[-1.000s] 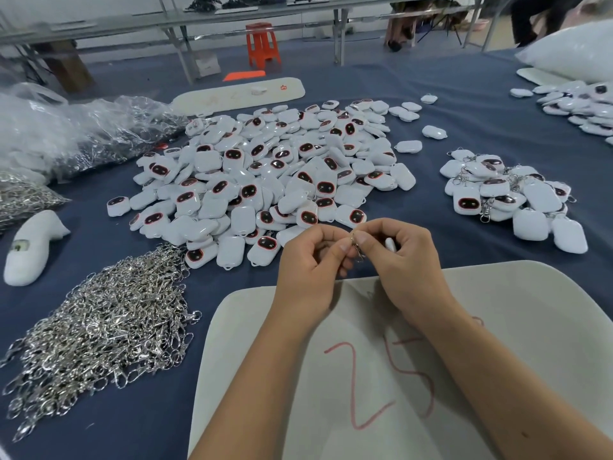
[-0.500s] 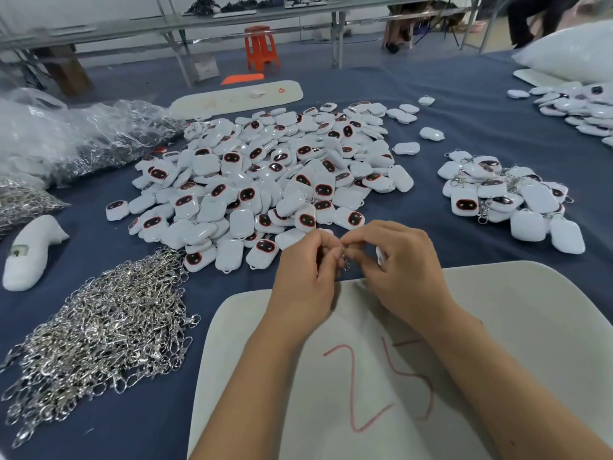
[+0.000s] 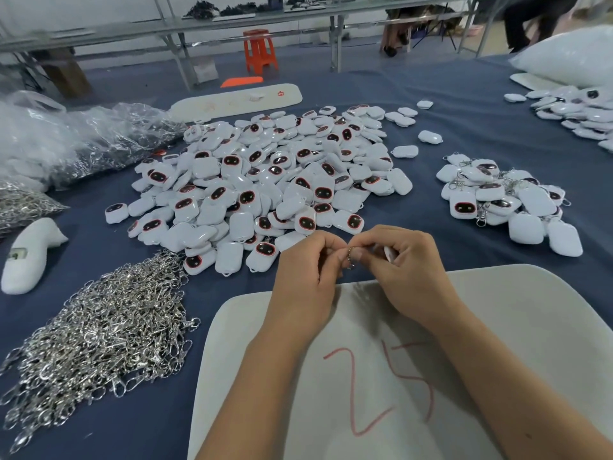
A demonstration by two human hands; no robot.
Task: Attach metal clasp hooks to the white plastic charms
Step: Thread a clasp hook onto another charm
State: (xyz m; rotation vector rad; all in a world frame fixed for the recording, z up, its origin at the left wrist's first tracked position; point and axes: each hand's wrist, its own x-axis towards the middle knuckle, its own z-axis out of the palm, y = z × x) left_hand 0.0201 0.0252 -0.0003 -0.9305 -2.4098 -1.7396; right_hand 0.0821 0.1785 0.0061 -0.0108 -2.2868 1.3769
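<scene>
Pinching one clasp hook point(image 3: 350, 257) between left hand point(image 3: 306, 280) and right hand point(image 3: 403, 270), whose curled fingers hide a charm point(image 3: 388, 254), the person has a small finished pile point(image 3: 504, 197) and a far larger unhooked heap point(image 3: 265, 180) left.

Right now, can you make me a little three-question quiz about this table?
1. True or false: both hands are working on one small clasp.
2. Which side of the big charm pile has the loose clasps: A left, B right?
3. Fill in: the red number on the white board is ___.

Key: 1 true; 2 A; 3 25.
</scene>
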